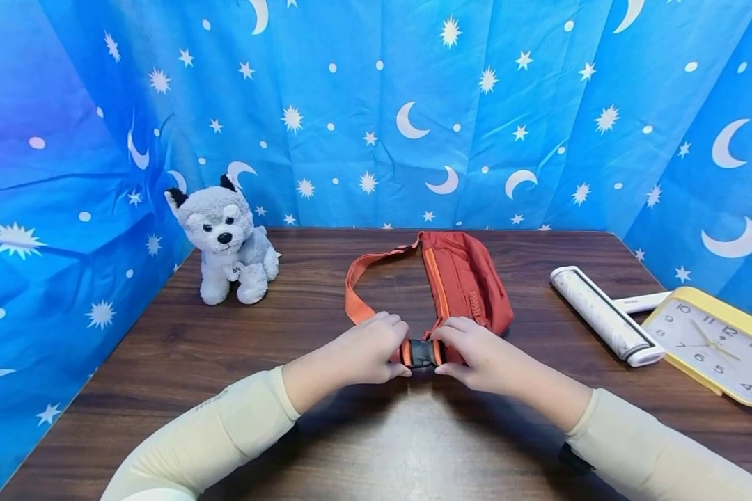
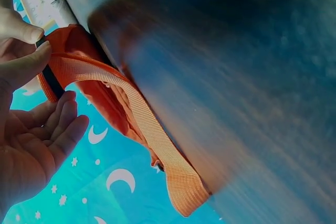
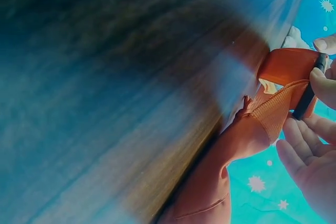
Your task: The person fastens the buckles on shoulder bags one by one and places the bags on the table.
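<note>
A rust-red waist bag lies on the table with its orange zip facing left. Its orange strap loops out to the left and back toward the front. Between the two hands is the strap's black side-release buckle, its halves joined in the head view. My left hand pinches the buckle's left end between thumb and fingers. At the right end, my right hand pinches likewise. In the left wrist view, the webbing curves down from the buckle. The right wrist view shows the dark buckle edge between thumb and fingertips.
A grey plush dog sits at the back left of the wooden table. To the right lie a white patterned roller-like object with a white handle and a yellow-framed clock. A blue star-and-moon cloth hangs behind.
</note>
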The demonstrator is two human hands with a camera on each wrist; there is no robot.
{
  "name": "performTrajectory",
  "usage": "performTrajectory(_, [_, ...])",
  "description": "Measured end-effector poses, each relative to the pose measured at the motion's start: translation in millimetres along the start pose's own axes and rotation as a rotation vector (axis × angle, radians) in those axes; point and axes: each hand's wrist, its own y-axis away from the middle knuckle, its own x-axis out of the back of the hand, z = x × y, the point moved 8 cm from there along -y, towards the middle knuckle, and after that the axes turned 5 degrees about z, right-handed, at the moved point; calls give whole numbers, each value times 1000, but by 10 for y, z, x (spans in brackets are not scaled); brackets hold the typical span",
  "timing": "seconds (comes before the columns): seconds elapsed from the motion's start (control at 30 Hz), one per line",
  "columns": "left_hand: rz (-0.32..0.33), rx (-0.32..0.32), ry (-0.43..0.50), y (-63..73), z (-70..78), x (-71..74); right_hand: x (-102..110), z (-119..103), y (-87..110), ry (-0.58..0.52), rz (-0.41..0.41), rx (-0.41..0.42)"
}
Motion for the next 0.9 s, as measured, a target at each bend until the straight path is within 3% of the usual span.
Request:
performTrajectory(0.43, [-39,-6,-71,1,34,-17,-60,-24,-48,48,-58,-18])
performTrajectory(0.9, [-104,18,-86,29,11,-118,-159,-67,-96,129,-65,45])
